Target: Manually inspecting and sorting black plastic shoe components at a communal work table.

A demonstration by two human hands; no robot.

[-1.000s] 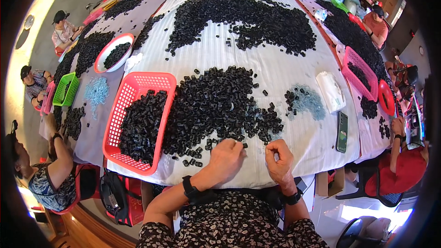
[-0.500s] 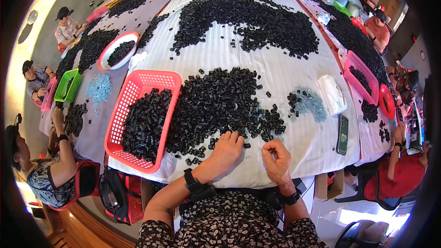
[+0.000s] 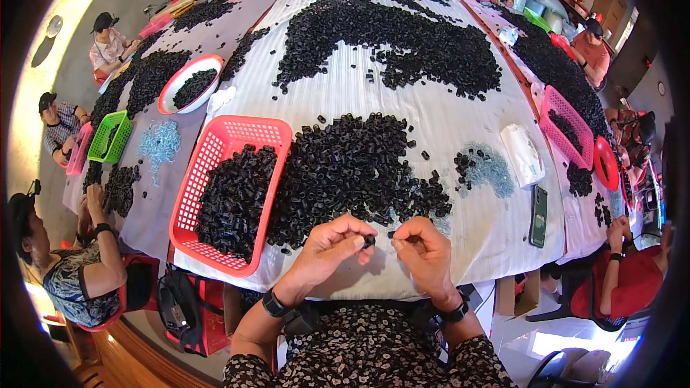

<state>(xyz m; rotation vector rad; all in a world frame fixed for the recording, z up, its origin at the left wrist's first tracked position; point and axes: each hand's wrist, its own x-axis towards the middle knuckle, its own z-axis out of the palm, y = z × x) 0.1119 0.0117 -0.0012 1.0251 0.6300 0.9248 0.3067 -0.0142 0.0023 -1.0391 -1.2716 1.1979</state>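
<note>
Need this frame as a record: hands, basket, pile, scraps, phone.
left_hand: left hand pinching a small black plastic-looking piece
right_hand: right hand, thumb and forefinger together; cannot tell if holding anything
basket: coral-red rectangular perforated plastic basket, left of pile, holding black pieces
pile: loose black hollow plastic-looking pieces, beyond hands
scraps: pale-blue translucent slivers, right of pile
phone: dark-green rectangular phone, on white cloth

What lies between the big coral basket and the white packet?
In the head view, left to right: black pile, white cloth, black pieces, pale-blue heap.
</note>
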